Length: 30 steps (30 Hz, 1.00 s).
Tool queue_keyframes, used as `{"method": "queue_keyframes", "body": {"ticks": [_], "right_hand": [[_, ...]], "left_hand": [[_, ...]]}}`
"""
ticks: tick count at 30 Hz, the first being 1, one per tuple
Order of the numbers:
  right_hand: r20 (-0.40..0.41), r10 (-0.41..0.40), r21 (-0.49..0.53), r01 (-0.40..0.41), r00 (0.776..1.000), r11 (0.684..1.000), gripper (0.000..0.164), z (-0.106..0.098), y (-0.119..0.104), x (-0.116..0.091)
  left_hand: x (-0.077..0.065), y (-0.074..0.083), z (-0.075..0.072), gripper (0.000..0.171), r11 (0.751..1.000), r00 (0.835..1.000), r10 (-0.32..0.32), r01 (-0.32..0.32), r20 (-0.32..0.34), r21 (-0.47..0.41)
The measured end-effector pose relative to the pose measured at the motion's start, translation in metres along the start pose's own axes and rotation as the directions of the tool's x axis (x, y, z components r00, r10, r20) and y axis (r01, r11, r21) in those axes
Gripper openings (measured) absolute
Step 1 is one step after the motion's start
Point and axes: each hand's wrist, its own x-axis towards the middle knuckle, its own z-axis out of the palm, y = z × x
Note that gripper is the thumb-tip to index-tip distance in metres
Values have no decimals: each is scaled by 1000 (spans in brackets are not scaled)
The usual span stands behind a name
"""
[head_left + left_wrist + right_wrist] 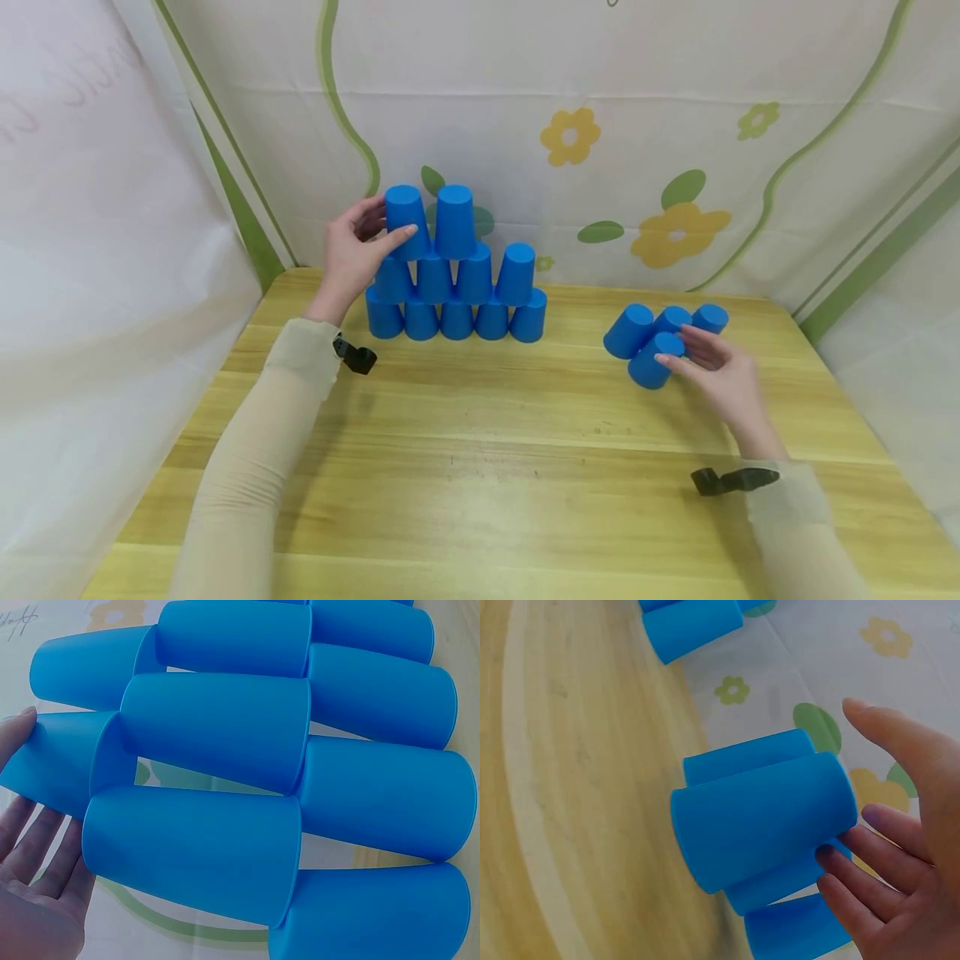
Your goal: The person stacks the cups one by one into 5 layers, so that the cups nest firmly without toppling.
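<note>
Upside-down blue cups form a stepped wall, with several in each of the two lower rows and two on top. My left hand [354,250] holds the top row's left cup [405,218], thumb on its near side and fingers around the far side. Beside it stands the other top cup [454,221]. To the right, my right hand [900,877] reaches to the nearest cup [765,817] of a small upside-down group. Its fingers are spread and right at that cup's side near the base; the thumb stands away from the cup in the right wrist view.
Several blue cups make up the right group, including a left cup [628,332] and a far right cup [709,317]. Both groups stand toward the back of a wooden table [480,467]. Behind hangs a white flowered curtain [480,50]. Each wrist wears a black camera band.
</note>
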Motion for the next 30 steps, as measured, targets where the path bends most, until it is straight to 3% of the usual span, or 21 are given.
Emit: {"method": "queue_keyframes", "body": {"ticks": [17, 25, 30], "right_hand": [[14, 33, -61, -32, 999, 998, 68, 7, 17, 1], [-11, -12, 3, 12, 1000, 1000, 61, 7, 1, -4], [-34, -89, 19, 90, 995, 996, 55, 9, -18, -3]], "left_hand": [[0, 0, 0, 65, 1000, 1000, 16, -16, -12, 4], [0, 1, -1, 66, 1000, 1000, 4, -4, -2, 16], [1, 0, -1, 67, 1000, 1000, -2, 2, 1, 24]]}}
